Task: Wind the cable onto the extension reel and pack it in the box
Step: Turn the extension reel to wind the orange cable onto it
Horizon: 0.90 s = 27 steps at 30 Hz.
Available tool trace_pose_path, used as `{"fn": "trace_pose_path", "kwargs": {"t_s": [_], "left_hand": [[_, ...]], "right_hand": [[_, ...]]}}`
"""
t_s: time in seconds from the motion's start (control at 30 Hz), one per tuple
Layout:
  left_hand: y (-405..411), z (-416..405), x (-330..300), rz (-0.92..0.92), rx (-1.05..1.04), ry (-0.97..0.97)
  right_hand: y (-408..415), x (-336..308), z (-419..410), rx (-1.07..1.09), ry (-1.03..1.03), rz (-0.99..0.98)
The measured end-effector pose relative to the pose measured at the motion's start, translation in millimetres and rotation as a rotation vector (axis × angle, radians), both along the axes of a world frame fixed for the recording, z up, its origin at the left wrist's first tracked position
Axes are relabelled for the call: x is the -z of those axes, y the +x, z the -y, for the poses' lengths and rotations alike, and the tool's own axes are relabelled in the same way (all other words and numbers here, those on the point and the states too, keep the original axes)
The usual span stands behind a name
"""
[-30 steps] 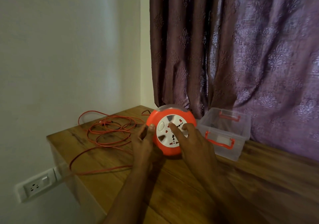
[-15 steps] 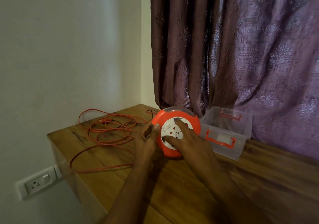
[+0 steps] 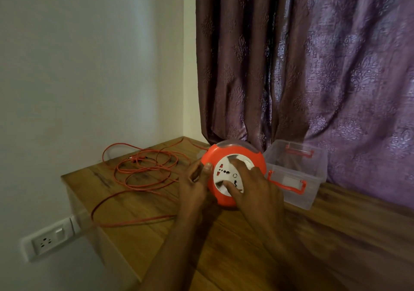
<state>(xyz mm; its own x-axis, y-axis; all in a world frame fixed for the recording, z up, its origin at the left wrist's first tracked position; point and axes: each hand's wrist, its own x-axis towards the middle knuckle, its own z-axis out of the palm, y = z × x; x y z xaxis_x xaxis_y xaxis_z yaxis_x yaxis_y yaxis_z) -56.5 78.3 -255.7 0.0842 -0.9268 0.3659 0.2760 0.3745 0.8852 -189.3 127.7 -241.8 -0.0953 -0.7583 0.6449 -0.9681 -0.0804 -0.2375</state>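
Most of the thin orange cable (image 3: 143, 174) lies unwound in loose loops on the wooden tabletop (image 3: 336, 234), left of the round orange extension reel with its white socket face (image 3: 226, 179); we judge the winding to be at an early stage. The reel stands on edge near the table's back, tilted toward us.

Our left hand (image 3: 195, 185) grips the reel's left rim, thumb on the orange front edge (the other fingers are curled behind, and whether they also guide the cable cannot be told). Our right hand (image 3: 253, 185) lies over the white face, thumb pressed low on it and a finger reaching across the top, positioned to turn the centre.

Remaining, as we judge it: draw in all loose cable, then place the reel in the clear plastic box with orange latch handles (image 3: 295, 174), which stands open just right of the reel.

One cable run drops over the table's left edge, above the white wall socket (image 3: 51, 241); it may snag there. The overlapping loops may tangle. A purple patterned curtain (image 3: 313, 66) hangs behind.
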Motion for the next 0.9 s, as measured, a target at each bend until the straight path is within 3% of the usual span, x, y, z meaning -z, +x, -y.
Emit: {"fn": "trace_pose_path", "kwargs": {"t_s": [0.2, 0.37, 0.53, 0.73, 0.9], "left_hand": [[0, 3, 1, 0.029, -0.046, -0.018], [4, 4, 1, -0.040, -0.060, 0.017], [5, 4, 1, -0.012, -0.065, 0.011], [4, 4, 1, 0.009, -0.055, 0.005], [3, 2, 0, -0.025, -0.022, 0.003]], "right_hand": [[4, -1, 1, -0.033, -0.038, 0.144], [-4, -3, 5, -0.129, 0.052, -0.228], [-9, -2, 6, -0.232, 0.191, -0.388], [-8, -14, 4, -0.204, 0.312, -0.262], [-10, -13, -5, -0.152, 0.197, -0.285]]}}
